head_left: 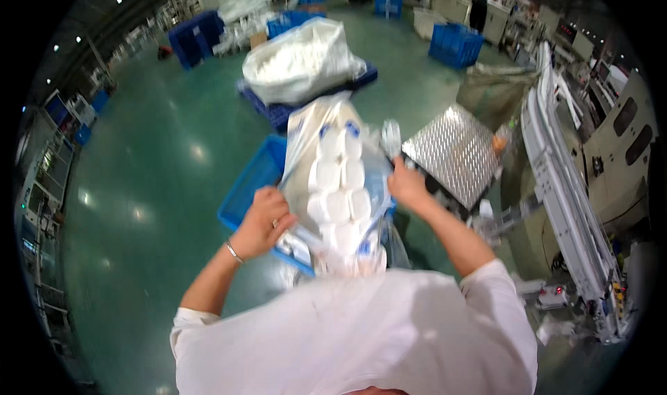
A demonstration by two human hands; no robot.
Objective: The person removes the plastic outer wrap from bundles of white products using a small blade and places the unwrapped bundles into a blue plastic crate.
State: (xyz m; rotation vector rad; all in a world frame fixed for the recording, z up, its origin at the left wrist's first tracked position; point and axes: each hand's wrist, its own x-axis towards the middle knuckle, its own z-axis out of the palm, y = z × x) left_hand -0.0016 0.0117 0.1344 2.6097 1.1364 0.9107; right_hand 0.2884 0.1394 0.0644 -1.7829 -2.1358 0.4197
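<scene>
A clear plastic bag (300, 145) is stretched out in front of my body, with blue marks near its far end. Through the film show two rows of white, rounded, pad-like pieces (335, 175); their exact kind I cannot make out. My left hand (267, 221), with a ring and a bracelet, is closed on the bag's left edge. On the other side my right hand (406, 184) grips the bag's right edge, fingers curled. Beneath and left of the bag stands a blue crate (240, 186), partly hidden by it.
A large white sack (299, 58) of white pieces sits on a dark blue pallet (361, 77) ahead. At right are a metal tread-plate surface (451, 152) and a white machine frame (556, 179). Further off stands a blue crate (455, 44); a person (479, 6) is at the back.
</scene>
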